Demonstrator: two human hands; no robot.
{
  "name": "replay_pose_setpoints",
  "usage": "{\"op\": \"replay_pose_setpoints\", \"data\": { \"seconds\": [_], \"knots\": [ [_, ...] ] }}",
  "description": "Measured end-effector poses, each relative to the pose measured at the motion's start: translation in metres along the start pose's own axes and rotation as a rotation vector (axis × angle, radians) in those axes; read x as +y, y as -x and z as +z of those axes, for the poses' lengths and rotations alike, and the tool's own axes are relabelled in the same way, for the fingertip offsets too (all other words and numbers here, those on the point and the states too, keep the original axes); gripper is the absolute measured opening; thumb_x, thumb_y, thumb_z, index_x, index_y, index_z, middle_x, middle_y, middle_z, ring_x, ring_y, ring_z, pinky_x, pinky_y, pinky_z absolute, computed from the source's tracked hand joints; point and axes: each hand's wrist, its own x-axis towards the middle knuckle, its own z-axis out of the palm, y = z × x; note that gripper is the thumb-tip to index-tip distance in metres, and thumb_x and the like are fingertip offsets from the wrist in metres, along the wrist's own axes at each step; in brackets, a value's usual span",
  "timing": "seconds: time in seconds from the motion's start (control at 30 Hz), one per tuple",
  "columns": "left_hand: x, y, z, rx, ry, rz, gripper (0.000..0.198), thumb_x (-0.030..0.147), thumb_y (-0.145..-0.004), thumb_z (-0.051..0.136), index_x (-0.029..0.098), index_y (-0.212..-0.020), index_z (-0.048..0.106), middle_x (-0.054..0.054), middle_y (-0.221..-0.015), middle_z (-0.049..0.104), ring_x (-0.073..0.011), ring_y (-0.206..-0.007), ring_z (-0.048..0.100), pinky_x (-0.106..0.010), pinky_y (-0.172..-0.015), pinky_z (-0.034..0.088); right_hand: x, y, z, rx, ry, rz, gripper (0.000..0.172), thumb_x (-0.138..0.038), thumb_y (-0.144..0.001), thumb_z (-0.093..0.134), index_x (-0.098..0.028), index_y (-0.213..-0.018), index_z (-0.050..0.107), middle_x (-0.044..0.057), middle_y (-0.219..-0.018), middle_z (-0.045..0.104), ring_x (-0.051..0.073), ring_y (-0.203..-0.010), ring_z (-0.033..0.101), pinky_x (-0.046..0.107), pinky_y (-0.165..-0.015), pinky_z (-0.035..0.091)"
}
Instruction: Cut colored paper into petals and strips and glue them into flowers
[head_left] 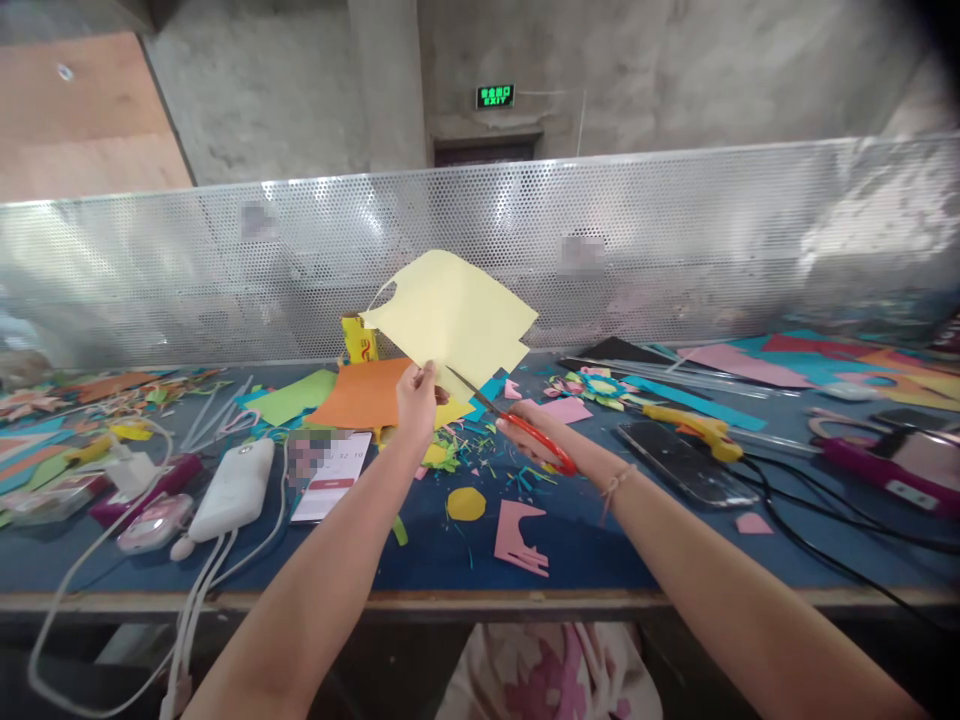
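Observation:
A pale yellow sheet of paper (450,310), with a rounded top and a cut-out at its left, is held up over the table. My left hand (420,398) pinches its lower edge. Red-handled scissors (541,440) are gripped in my right hand (529,430), their blades pointing up and left at the sheet's lower edge. Whether the blades are fully closed is hard to see. Under my hands lie paper scraps, a yellow paper disc (466,504) and a jagged pink paper piece (520,537).
A phone with a lit screen (330,480) and a white power bank (234,488) lie left. To the right are a dark phone (679,465) and a yellow glue gun (694,430) with black cables. Orange paper (356,395) lies behind my left hand; a perforated metal partition (675,250) borders the table.

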Motion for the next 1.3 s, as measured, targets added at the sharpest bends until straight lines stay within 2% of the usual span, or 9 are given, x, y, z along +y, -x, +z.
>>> {"op": "replay_pose_setpoints", "data": {
  "seconds": [0.1,0.3,0.53,0.67,0.77,0.97,1.13,1.3],
  "knots": [
    [0.000,-0.001,0.000,-0.013,0.025,-0.022,0.027,0.042,-0.073,0.058,0.018,-0.068,0.044,0.007,-0.052,0.041,-0.0066,-0.043,0.048,-0.018,-0.043,0.039,0.000,0.000,0.001,0.028,-0.002,0.011,0.026,-0.045,-0.076,0.052,-0.021,-0.076,0.040,-0.007,-0.046,0.043,0.006,-0.034,0.038,0.020,-0.033,0.028],
    [0.001,-0.001,0.000,-0.054,0.060,-0.056,0.025,0.037,-0.066,0.064,0.016,-0.066,0.052,0.003,-0.059,0.048,-0.0058,-0.050,0.047,-0.018,-0.049,0.042,0.000,0.001,0.000,0.004,-0.032,0.017,0.028,-0.044,-0.074,0.055,-0.022,-0.075,0.037,-0.008,-0.045,0.041,0.007,-0.033,0.036,0.021,-0.032,0.028],
    [-0.005,-0.004,-0.002,-0.046,-0.051,-0.028,0.029,0.039,-0.067,0.063,0.015,-0.057,0.050,0.003,-0.051,0.047,-0.0072,-0.049,0.047,-0.020,-0.051,0.044,0.001,-0.002,0.002,0.031,-0.128,0.010,0.033,-0.050,-0.072,0.056,-0.022,-0.072,0.037,-0.007,-0.045,0.036,0.006,-0.033,0.031,0.021,-0.030,0.023],
    [-0.008,-0.004,-0.003,-0.059,-0.068,-0.026,0.032,0.040,-0.068,0.063,0.015,-0.055,0.048,0.003,-0.050,0.045,-0.0075,-0.049,0.047,-0.020,-0.051,0.044,0.009,-0.009,0.003,-0.036,-0.209,0.105,0.040,-0.060,-0.074,0.047,-0.022,-0.067,0.034,-0.007,-0.044,0.032,0.005,-0.032,0.027,0.022,-0.029,0.021],
    [-0.008,-0.003,-0.002,-0.074,-0.066,-0.030,0.033,0.041,-0.067,0.064,0.015,-0.055,0.048,0.003,-0.050,0.045,-0.0075,-0.049,0.047,-0.020,-0.052,0.045,0.012,-0.009,0.004,-0.097,-0.272,0.122,0.046,-0.066,-0.071,0.046,-0.022,-0.066,0.033,-0.007,-0.044,0.031,0.005,-0.032,0.024,0.021,-0.030,0.020],
    [-0.004,0.000,-0.001,-0.143,-0.095,-0.028,0.032,0.041,-0.068,0.065,0.015,-0.055,0.050,0.002,-0.050,0.049,-0.0076,-0.046,0.048,-0.021,-0.051,0.045,0.002,0.001,0.004,-0.123,-0.261,0.085,0.050,-0.068,-0.066,0.053,-0.022,-0.064,0.033,-0.008,-0.046,0.033,0.004,-0.033,0.026,0.019,-0.032,0.020],
    [-0.005,0.000,0.000,-0.197,-0.124,0.016,0.031,0.042,-0.068,0.063,0.015,-0.058,0.052,0.002,-0.050,0.050,-0.0086,-0.046,0.051,-0.022,-0.051,0.045,-0.003,0.004,0.004,-0.145,-0.237,0.027,0.051,-0.069,-0.068,0.050,-0.021,-0.063,0.032,-0.008,-0.045,0.033,0.003,-0.033,0.026,0.019,-0.032,0.021],
    [-0.004,-0.001,-0.002,-0.199,-0.132,0.034,0.031,0.042,-0.068,0.063,0.015,-0.060,0.050,0.003,-0.051,0.050,-0.0082,-0.047,0.051,-0.022,-0.051,0.046,-0.006,0.004,0.007,-0.089,-0.196,0.033,0.047,-0.065,-0.074,0.046,-0.021,-0.065,0.031,-0.008,-0.045,0.032,0.004,-0.033,0.028,0.019,-0.031,0.023]
  ]
}}
